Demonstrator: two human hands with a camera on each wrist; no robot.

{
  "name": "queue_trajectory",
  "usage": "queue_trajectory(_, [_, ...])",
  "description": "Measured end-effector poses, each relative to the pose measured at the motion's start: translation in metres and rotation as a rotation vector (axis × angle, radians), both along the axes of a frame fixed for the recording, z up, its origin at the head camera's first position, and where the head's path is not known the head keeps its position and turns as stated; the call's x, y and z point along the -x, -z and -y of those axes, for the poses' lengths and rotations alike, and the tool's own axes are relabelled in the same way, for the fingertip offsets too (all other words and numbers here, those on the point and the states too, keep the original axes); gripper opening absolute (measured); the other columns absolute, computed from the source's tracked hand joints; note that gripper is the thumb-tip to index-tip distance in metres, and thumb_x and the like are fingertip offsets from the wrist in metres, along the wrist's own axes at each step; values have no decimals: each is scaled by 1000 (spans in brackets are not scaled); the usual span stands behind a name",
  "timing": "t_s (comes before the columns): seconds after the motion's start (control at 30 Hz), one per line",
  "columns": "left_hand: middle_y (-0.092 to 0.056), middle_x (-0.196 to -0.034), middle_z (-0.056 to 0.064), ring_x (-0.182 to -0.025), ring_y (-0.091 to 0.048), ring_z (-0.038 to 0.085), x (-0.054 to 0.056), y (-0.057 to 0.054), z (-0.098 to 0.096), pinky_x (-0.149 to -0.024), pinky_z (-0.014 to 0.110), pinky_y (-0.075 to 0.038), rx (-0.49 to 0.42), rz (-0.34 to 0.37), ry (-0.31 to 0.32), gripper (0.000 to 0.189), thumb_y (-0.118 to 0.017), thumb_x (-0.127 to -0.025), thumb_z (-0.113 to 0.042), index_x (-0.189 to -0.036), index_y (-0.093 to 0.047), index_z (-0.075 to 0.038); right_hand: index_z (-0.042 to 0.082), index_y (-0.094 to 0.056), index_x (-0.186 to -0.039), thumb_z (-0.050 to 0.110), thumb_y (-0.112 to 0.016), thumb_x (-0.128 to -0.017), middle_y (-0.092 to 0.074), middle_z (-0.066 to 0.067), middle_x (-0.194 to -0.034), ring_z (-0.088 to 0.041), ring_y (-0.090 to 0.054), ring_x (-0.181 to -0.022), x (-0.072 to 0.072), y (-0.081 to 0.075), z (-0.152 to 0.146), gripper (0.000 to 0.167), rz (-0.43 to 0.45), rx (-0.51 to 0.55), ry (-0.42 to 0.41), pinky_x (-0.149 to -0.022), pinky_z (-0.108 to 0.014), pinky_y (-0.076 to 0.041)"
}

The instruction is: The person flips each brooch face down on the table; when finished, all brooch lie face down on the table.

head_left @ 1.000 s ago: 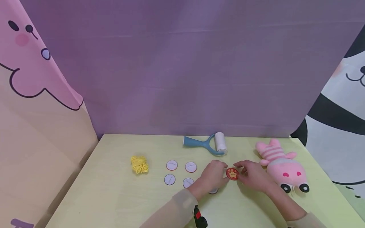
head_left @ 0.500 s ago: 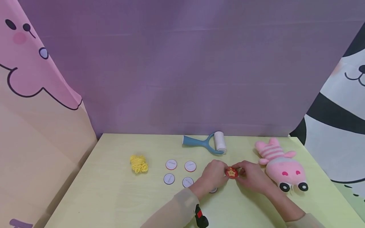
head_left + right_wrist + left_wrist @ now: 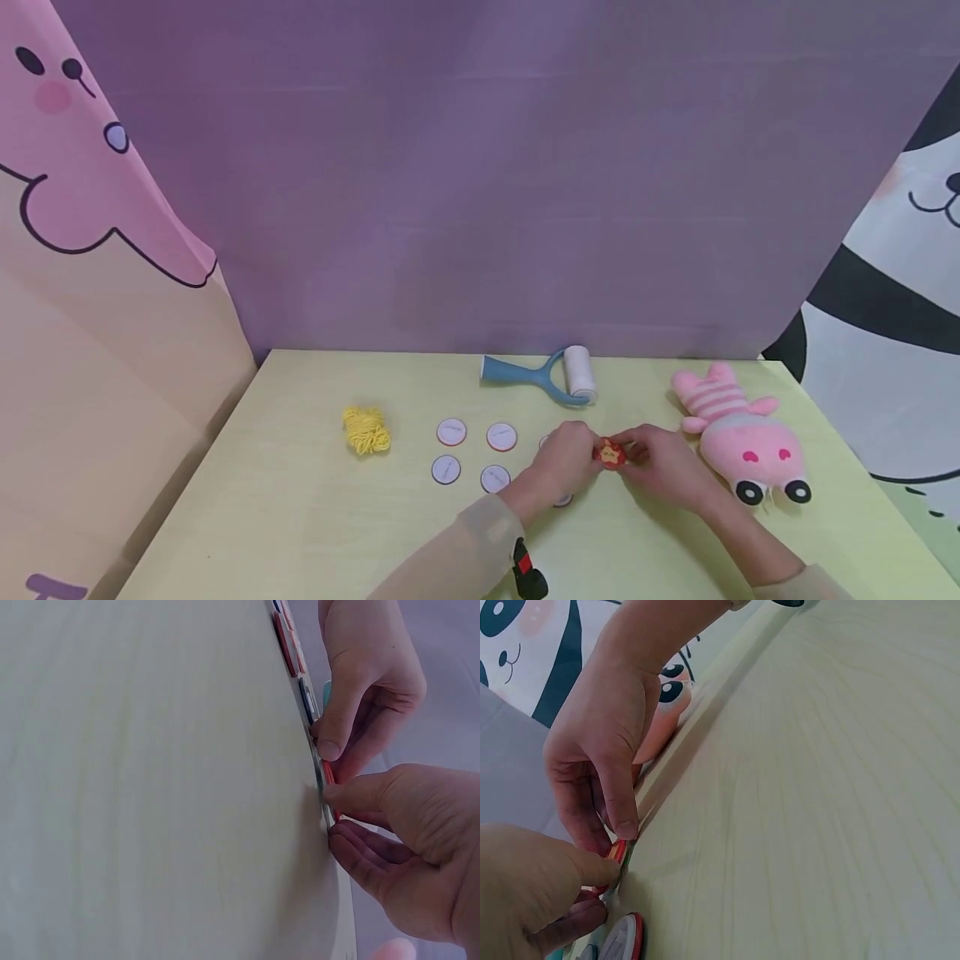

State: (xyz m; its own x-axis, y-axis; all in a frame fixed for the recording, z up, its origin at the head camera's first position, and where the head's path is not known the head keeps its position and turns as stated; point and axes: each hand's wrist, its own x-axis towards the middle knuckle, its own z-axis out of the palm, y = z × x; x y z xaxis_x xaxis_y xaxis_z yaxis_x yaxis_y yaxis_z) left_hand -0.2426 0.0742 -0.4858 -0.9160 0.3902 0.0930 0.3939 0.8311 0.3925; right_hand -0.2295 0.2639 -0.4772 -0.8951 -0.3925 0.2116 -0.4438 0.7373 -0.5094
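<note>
A small round red badge (image 3: 611, 453) with a yellow star-like face is between the two hands in the head view, low over the table or on it. My left hand (image 3: 566, 458) pinches its left edge with thumb and fingertips. My right hand (image 3: 663, 465) pinches its right edge the same way. In the left wrist view, my left hand (image 3: 536, 889) partly covers the badge. Seen edge-on in the right wrist view, the badge (image 3: 328, 772) meets the fingers of my right hand (image 3: 420, 847).
Several white round badges (image 3: 452, 432) lie face down left of the hands, some partly hidden by my left hand. A yellow yarn bundle (image 3: 367, 431) sits further left. A blue-handled lint roller (image 3: 517, 373) lies behind, and a pink plush toy (image 3: 750, 442) lies right.
The fingers of both hands have closed in on the red badge from its sides and now grip its edges. The badge has tilted slightly. Other things have stayed put.
</note>
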Motion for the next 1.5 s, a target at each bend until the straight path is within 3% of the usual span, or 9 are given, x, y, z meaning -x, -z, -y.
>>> queue_trajectory(0.13, [-70, -94, -8, -80, -57, 0, -3, -2, 4, -75, 12, -52, -20, -7, 10, 19, -86, -92, -32, -106, -86, -19, 7, -79, -117, 11, -88, -86, -77, -5, -103, -16, -75, -84, -2, 2, -2, 33, 20, 44, -3, -77, -30, -64])
queue_trajectory(0.3, [-75, -93, -7, -82, -57, 1, -2, -11, 10, -76, 10, -51, -64, -70, 59, 23, -88, -89, -33, -107, -86, -18, 6, -78, -119, 8, -88, -86, -76, -5, -105, -13, -76, -86, -1, 1, -4, 34, -7, 111, -11, -80, -33, -66])
queue_trajectory(0.53, [-73, -92, -5, -74, -50, 0, -1, -23, 18, -62, 8, -41, -98, -118, 94, 28, -85, -91, -30, -116, -84, -18, 8, -78, -118, 7, -88, -86, -77, -3, -106, -7, -74, -84, -1, -8, -7, 34, -75, 162, -59, -81, -39, -66])
queue_trajectory(0.7, [-71, -89, -6, -73, -49, -1, 0, -26, 27, -61, 8, -39, -147, -133, 129, 28, -85, -92, -28, -117, -84, -17, 8, -77, -118, 5, -87, -86, -77, -4, -107, -4, -72, -84, -2, -13, -6, 34, -105, 186, -109, -80, -34, -66])
queue_trajectory(1.0, [-74, -96, -2, -78, -52, 0, -5, -40, 32, -66, 5, -40, -214, -181, 149, 29, -86, -92, -28, -118, -83, -17, 5, -77, -116, -4, -88, -82, -75, -9, -105, -3, -72, -84, -4, -27, -2, 37, -176, 292, -163, -82, -13, -59])
queue_trajectory(1.3, [-77, -112, -3, -88, -65, 5, -13, -58, 36, -73, 4, -46, -248, -202, 143, 34, -84, -93, -28, -126, -80, -18, 9, -77, -117, -3, -88, -82, -75, -7, -107, -5, -73, -83, -2, -36, -8, 39, -180, 310, -153, -84, -12, -59])
queue_trajectory(1.5, [-78, -116, -3, -90, -68, 5, -17, -62, 36, -75, 3, -47, -303, -167, 133, 34, -82, -95, -29, -127, -80, -18, 9, -76, -117, -5, -86, -84, -74, -6, -106, -6, -73, -83, -2, -37, -12, 37, -153, 349, -148, -84, -13, -60])
